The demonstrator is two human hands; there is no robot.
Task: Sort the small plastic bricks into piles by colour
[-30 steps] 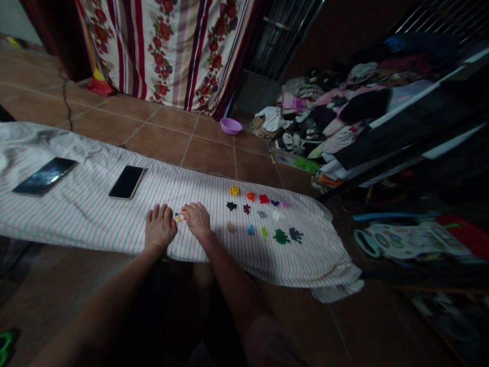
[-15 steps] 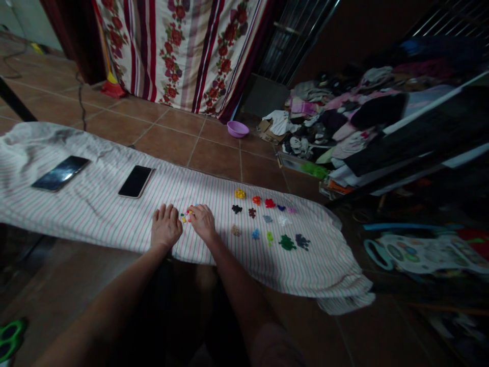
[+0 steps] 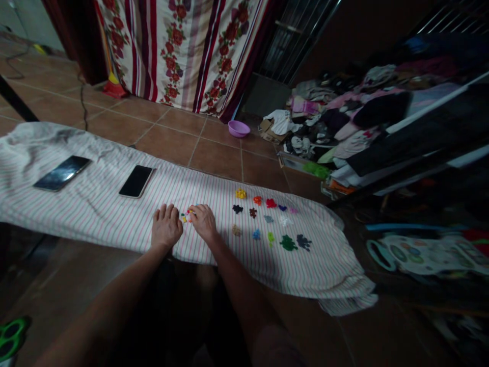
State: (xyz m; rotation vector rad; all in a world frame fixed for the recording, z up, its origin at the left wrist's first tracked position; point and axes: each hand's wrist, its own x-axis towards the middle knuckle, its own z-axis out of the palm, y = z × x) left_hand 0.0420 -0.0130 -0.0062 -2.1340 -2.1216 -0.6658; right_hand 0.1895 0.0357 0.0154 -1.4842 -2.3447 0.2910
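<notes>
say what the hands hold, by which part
Cannot tell for the right hand, fingertips at small multicoloured pieces; the left hand lies palm-down, holding nothing visible.

"What lies to your left?"
"You have two flat, dark-screened rectangular devices (image 3: 136,181), lying apart."
"And ahead of you?"
"A round purple plastic basin (image 3: 239,129) on the brown tiled floor (image 3: 168,145), near a striped, rose-patterned fabric curtain (image 3: 191,51); to your right, heaped mixed clothes (image 3: 344,114)."
</notes>
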